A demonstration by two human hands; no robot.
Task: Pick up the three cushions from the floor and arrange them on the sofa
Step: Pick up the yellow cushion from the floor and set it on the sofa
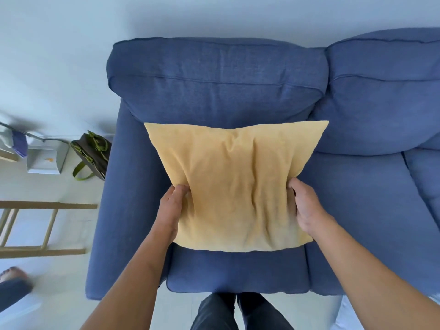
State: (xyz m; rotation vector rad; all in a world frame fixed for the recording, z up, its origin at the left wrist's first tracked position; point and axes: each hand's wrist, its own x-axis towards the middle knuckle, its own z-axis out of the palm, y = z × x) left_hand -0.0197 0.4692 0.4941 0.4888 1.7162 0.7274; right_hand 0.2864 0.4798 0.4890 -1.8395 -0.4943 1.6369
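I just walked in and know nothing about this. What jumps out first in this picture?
A big yellow cushion in the middle of the view, held over the left seat of a blue sofa. The left hand and right hand grip its two side edges. On the floor left of the sofa sits a dark bag with green straps.

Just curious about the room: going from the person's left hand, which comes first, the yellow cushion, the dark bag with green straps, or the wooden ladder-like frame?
1. Yellow fabric cushion, gripped by the left hand.
2. Dark bag with green straps, floor beside the sofa arm.
3. Wooden ladder-like frame, far left.
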